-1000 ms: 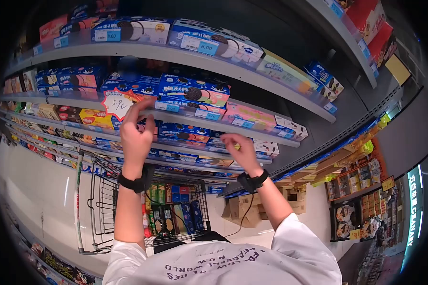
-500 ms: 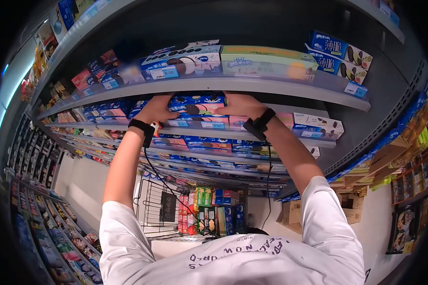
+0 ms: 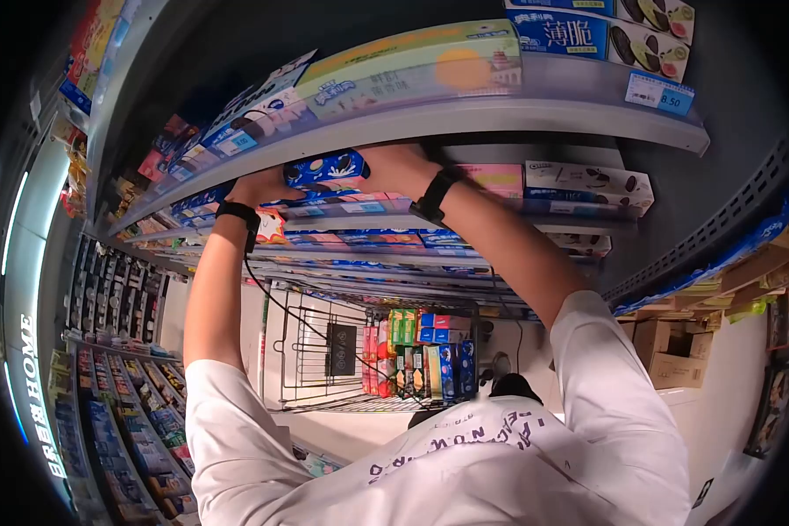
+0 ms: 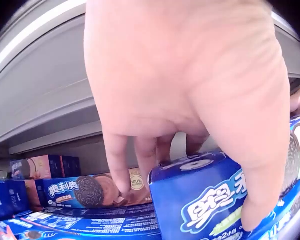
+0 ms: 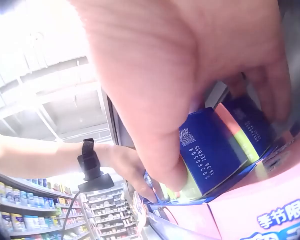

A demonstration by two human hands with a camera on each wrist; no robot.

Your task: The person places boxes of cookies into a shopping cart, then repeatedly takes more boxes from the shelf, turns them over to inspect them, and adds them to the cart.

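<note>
A blue cookie box (image 3: 327,168) with a sandwich-cookie picture sits at the front of a shop shelf (image 3: 386,210), on top of other boxes. My left hand (image 3: 265,187) grips its left end (image 4: 205,200), thumb on the front face and fingers behind. My right hand (image 3: 398,167) grips its right end (image 5: 216,150), thumb under the barcode side and fingers curled over the top. Both arms reach up to the shelf.
The shelf above (image 3: 465,114) hangs close over the hands, holding yellow-green (image 3: 412,66) and blue boxes (image 3: 605,31). Pink boxes (image 3: 495,178) and more blue ones (image 4: 75,192) lie beside and behind. A wire trolley (image 3: 368,359) with packets stands below, between me and the shelves.
The view has tilted further up. Both hands stay on the blue box, which now sits slightly further left and higher against the shelf above.
</note>
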